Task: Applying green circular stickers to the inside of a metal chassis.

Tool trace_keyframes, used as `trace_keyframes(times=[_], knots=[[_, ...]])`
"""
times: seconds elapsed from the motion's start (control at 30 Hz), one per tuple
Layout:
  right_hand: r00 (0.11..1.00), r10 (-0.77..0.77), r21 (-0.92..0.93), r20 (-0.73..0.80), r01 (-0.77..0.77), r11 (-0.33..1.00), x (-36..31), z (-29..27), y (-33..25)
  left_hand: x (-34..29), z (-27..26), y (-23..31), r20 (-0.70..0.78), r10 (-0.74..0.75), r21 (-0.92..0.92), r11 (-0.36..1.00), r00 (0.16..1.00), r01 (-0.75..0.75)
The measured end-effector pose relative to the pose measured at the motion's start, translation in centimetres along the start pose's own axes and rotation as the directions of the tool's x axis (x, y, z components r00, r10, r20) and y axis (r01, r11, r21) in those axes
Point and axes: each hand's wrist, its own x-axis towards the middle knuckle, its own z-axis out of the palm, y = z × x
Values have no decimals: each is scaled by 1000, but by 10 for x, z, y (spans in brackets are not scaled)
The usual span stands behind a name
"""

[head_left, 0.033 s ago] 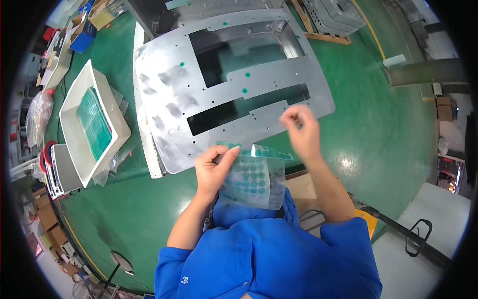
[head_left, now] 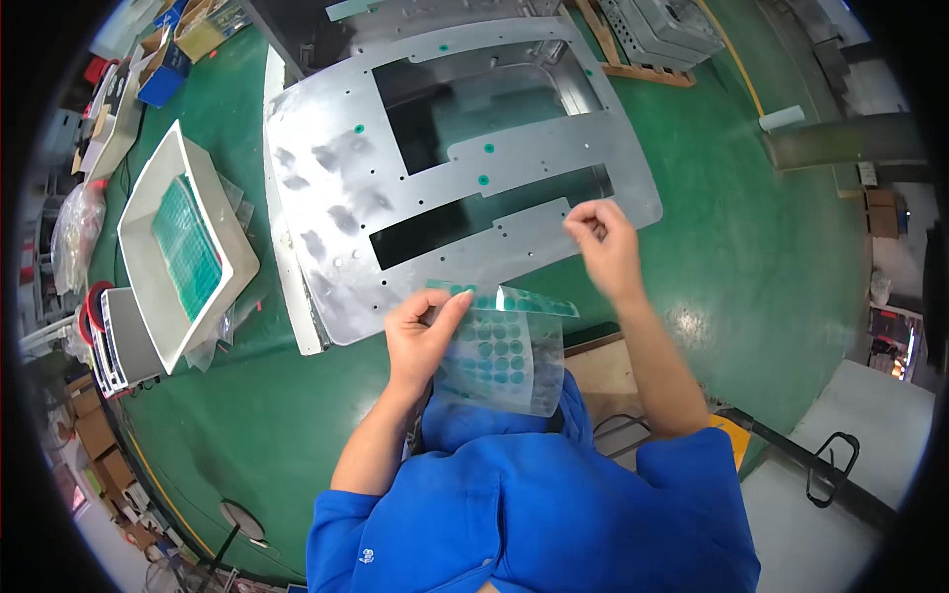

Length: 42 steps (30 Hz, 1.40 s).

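The left hand (head_left: 425, 336), in the middle of the frame, is closed in a pinch on the sheet of green dots (head_left: 501, 348), thumb on top, by its upper left corner. The sheet hangs below that grip, in front of the person's blue clothing, and its upper strip lies folded over with a bright glint on it. The right hand (head_left: 605, 252) is up to the right of the sheet, well apart from it, seen against the lower right edge of the metal panel (head_left: 445, 188). Its fingers are curled in and the thumb is brought up to them; whether a dot sits between the tips cannot be told.

Several green dots (head_left: 483, 180) sit on the panel, while other small holes (head_left: 530, 254) near its lower edge show dark. The step in hand seems to be taking dots singly from the sheet and sticking them on the panel, probably over holes. If the right hand has one, the next move calls for lining it up and pressing it flat; if not, for peeling one while the left hand keeps the sheet taut.
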Motion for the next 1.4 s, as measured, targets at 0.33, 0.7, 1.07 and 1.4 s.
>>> trace_keyframes(times=[0.33,0.7,1.07,1.4], knots=[[977,118,-225,175,-77,971,27,-8,24,-3,-9,-12,-36,82,4,997,996,-82],[955,144,-209,259,-90,974,33,-14,24,-3,-10,-13,-60,73,-21,997,996,-75],[957,188,-361,222,-98,927,33,-10,17,0,-10,-15,-54,62,-23,998,997,-63],[960,180,-335,215,-100,937,32,-9,19,1,-12,-15,-57,53,-40,998,997,-55]])
